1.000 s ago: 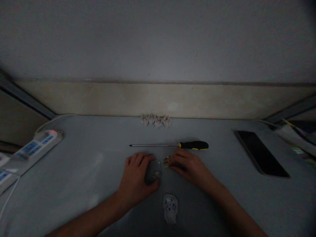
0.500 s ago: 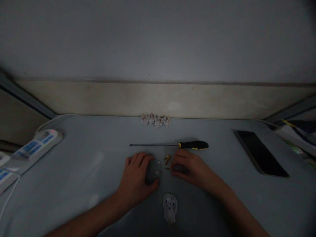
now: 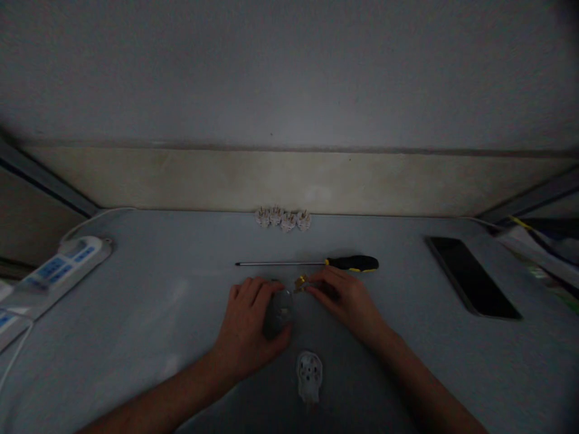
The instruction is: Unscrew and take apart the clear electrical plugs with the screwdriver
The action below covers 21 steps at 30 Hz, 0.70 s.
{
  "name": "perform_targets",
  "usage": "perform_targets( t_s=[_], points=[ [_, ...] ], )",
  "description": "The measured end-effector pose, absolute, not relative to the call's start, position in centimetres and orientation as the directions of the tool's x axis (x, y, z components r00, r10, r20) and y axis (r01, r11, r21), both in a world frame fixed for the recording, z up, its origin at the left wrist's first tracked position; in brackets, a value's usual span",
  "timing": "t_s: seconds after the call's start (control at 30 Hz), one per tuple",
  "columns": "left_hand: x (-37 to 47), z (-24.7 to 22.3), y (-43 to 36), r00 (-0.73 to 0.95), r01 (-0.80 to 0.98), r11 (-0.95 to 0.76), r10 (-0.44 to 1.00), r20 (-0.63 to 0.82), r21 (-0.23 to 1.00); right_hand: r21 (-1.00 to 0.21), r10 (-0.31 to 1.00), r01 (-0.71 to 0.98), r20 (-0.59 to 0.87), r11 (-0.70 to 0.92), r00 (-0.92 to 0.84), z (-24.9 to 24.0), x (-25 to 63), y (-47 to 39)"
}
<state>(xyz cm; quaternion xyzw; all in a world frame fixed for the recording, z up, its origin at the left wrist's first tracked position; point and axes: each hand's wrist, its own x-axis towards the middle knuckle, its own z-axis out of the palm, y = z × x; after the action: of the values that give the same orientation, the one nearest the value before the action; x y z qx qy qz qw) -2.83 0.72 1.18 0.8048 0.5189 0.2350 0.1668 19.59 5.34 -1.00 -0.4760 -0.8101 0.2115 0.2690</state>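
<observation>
My left hand [image 3: 246, 319] curls around the side of a small clear round container [image 3: 283, 310] resting on the table, thumb at its near side. Small contents inside the container are too dim to make out. Just right of it, my right hand [image 3: 355, 298] pinches at some small brass pieces [image 3: 300, 283] with thumb and fingers. Nearer to me lies a white plug body [image 3: 310, 371] with several openings in its face. Beyond both hands is a screwdriver [image 3: 353, 263] with a black and yellow handle, its long shaft pointing left.
Several white plug parts with upright pins [image 3: 288, 220] stand in a row by the wall. A white power strip [image 3: 67, 265] with blue sockets and a cable lies at left. At right are a dark phone [image 3: 473, 277] and some papers [image 3: 525, 247].
My right hand has shifted slightly away from me, its fingertips now at the brass pieces. A brass piece that lay apart beside its fingers no longer shows there. My left hand stays around the container.
</observation>
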Motion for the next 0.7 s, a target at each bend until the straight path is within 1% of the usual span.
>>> perform_targets(
  t_s=[0.07, 0.17, 0.23, 0.3, 0.4, 0.53, 0.63, 0.7],
  points=[
    [-2.7, 1.5, 0.1, 0.469, 0.677, -0.500, 0.859, 0.206, 0.541, -0.633, 0.891, 0.635, 0.233, 0.442, -0.389, -0.4, 20.0, 5.5],
    [-2.4, 1.5, -1.0, 0.656, 0.550, -0.586, 0.744, 0.127, 0.595, -0.669, 0.895, 0.607, 0.220, 0.428, -0.388, 0.3, 20.4, 5.6],
    [-2.1, 1.3, -1.5, 0.724, 0.527, -0.609, 0.687, 0.061, 0.592, -0.680, 0.893, 0.595, 0.218, 0.429, -0.395, 0.4, 20.4, 5.6],
    [-1.8, 1.0, -1.8, 0.748, 0.540, -0.621, 0.664, 0.015, 0.567, -0.683, 0.892, 0.591, 0.220, 0.429, -0.394, 0.4, 20.2, 5.6],
    [-1.6, 0.2, -1.8, 0.712, 0.589, -0.609, 0.702, 0.014, 0.532, -0.681, 0.900, 0.602, 0.216, 0.417, -0.379, 0.3, 20.0, 5.5],
    [-1.7, -0.6, -1.4, 0.623, 0.649, -0.597, 0.773, 0.121, 0.471, -0.664, 0.914, 0.637, 0.200, 0.392, -0.354, 0.0, 20.0, 5.4],
    [-2.4, -0.4, -0.6, 0.513, 0.690, -0.533, 0.837, 0.188, 0.490, -0.642, 0.916, 0.662, 0.185, 0.387, -0.357, -0.3, 20.1, 5.5],
    [-3.1, 0.2, 0.3, 0.442, 0.710, -0.464, 0.879, 0.177, 0.529, -0.624, 0.914, 0.677, 0.172, 0.390, -0.367, -0.4, 20.2, 5.5]
  ],
)
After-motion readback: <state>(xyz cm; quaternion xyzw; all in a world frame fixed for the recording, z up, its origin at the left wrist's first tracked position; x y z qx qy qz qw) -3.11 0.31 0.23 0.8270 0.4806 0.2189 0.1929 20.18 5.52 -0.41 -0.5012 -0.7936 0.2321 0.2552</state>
